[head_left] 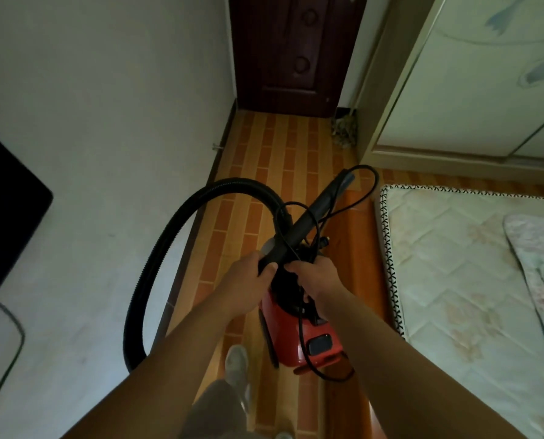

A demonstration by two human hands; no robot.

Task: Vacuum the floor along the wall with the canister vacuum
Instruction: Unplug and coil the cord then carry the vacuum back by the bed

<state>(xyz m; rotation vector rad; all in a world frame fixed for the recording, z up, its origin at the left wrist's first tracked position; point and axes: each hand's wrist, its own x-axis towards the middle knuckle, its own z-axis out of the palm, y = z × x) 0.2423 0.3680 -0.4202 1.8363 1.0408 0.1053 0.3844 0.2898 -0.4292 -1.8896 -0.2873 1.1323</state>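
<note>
Left hand (253, 274) fingers gripped wand (308, 213) end; right hand (315, 278) fingers, just beside, clutched cord (301, 318) above red canister (283, 327).

Mattress (473, 280), wardrobe (473, 90), dark door (292, 52).

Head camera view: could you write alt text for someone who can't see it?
A person's left hand grips the black wand of a red canister vacuum while the right hand holds its tangled power cord. The black hose loops left beside a white wall; a dark door stands ahead and a mattress lies right.
</note>
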